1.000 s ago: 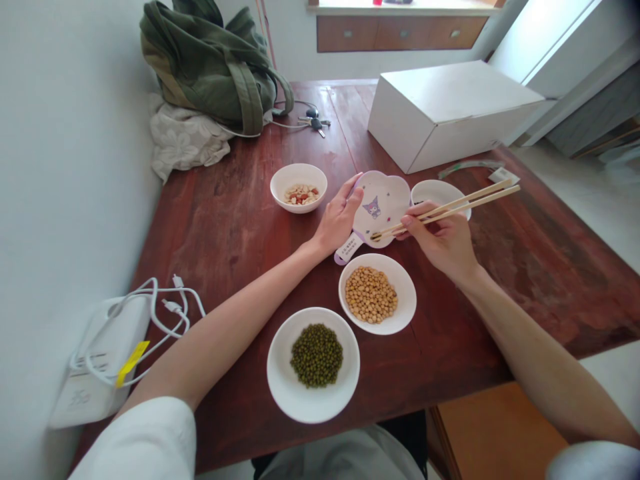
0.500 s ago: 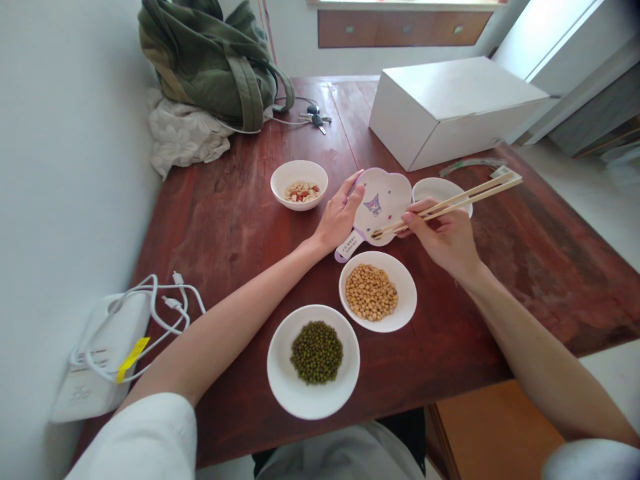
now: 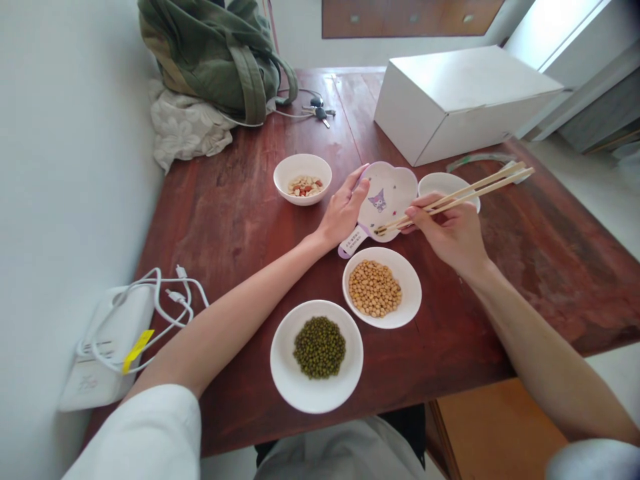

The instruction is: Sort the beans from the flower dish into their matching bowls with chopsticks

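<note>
Small print, too fine to read, marks the handle (image 3: 353, 241) of a purple-rimmed plate (image 3: 390, 187) beyond a bowl of yellow beans (image 3: 411, 291). The left hand (image 3: 345, 209) grips its edge; the right hand (image 3: 453, 235) pinches chopsticks (image 3: 473, 193), tips unmoved on the plate since half a second ago.

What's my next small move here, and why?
Probably squeeze the chopsticks in the right hand gently: their tips are at a dark speck on the purple-rimmed plate, whose edge the left hand holds. Too small to tell whether already pinched.
</note>
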A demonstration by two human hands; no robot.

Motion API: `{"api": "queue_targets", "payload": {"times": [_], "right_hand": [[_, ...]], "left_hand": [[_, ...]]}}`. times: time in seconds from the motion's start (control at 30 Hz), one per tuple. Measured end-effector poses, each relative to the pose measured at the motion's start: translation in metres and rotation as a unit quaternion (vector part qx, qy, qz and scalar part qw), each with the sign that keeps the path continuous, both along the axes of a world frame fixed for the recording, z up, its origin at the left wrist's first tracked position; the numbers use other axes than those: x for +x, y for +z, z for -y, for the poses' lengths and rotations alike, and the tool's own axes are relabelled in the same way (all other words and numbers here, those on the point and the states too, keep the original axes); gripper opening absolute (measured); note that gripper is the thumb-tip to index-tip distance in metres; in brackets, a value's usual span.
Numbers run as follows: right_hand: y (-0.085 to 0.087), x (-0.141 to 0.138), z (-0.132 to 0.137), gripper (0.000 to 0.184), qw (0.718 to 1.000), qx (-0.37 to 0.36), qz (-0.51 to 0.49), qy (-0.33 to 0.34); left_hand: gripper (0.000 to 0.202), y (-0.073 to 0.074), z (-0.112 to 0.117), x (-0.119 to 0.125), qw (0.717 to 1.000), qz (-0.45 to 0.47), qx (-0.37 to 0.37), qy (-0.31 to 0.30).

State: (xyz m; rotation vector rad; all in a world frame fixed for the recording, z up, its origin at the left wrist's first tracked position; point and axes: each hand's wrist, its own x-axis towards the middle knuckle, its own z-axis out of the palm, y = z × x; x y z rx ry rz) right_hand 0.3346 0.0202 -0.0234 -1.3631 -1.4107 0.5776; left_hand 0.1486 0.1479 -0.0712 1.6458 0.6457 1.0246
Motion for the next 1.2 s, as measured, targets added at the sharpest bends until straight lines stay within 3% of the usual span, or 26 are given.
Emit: {"api": "queue_targets", "payload": {"times": [0.53,0.77,0.93,1.2], "right_hand": [[0.003,0.000,-0.001,0.028,0.999,0.007,0.030,-0.010],[-0.003,0.002,-0.002,0.025,1.000,0.007,0.013,-0.015],[-0.003,0.006,-0.001,0.024,0.999,0.007,-0.053,-0.008],[-0.006,0.006,-0.001,0.027,0.999,0.005,-0.036,-0.007]], "left_hand": [[0.071,-0.001,0.000,0.001,1.000,0.009,-0.005,0.000],[0.073,-0.001,-0.001,0.000,1.000,0.003,-0.007,0.001],[0.071,-0.001,-0.001,0.000,1.000,0.008,-0.003,-0.004],[0.072,0.000,-0.001,0.000,1.000,0.006,-0.001,-0.004]]}}
